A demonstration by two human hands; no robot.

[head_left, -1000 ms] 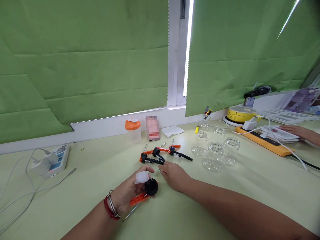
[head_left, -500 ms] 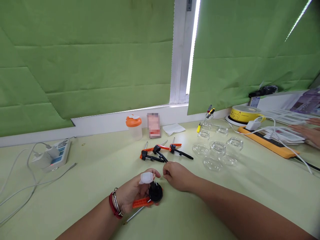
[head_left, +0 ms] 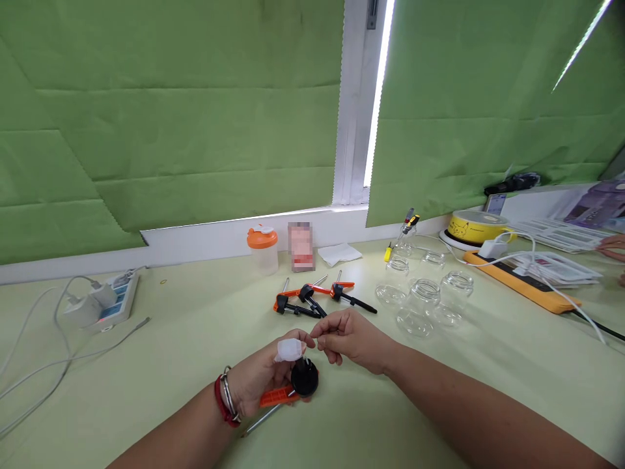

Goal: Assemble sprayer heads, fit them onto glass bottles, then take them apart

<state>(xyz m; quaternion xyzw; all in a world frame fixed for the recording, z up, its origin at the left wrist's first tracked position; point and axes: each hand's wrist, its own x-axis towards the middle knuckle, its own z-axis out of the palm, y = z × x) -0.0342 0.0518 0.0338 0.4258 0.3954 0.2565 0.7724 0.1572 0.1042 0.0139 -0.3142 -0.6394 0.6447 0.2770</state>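
Note:
My left hand (head_left: 263, 378) is closed around an orange and black clamp-like tool (head_left: 293, 385) with a thin metal rod sticking out toward me. A white bandage wraps that hand's thumb. My right hand (head_left: 349, 339) hovers just above and right of the tool's black round end, fingers pinched together on something too small to make out. Just beyond both hands lies a small pile of similar orange and black tools (head_left: 315, 298) on the pale green table (head_left: 195, 339).
Several clear glass jars (head_left: 424, 299) stand right of the pile. An orange-lidded cup (head_left: 262, 249), a tissue, screwdrivers, a yellow tin (head_left: 476, 227) and an orange power strip (head_left: 522, 280) line the back. A white power strip (head_left: 105, 301) with cables sits left. Another person's hand (head_left: 614, 246) shows at far right.
My right hand lifted off the table and closed in toward the left thumb, fingers pinched. The left hand and its tool barely moved. The other person's hand drew back toward the right edge.

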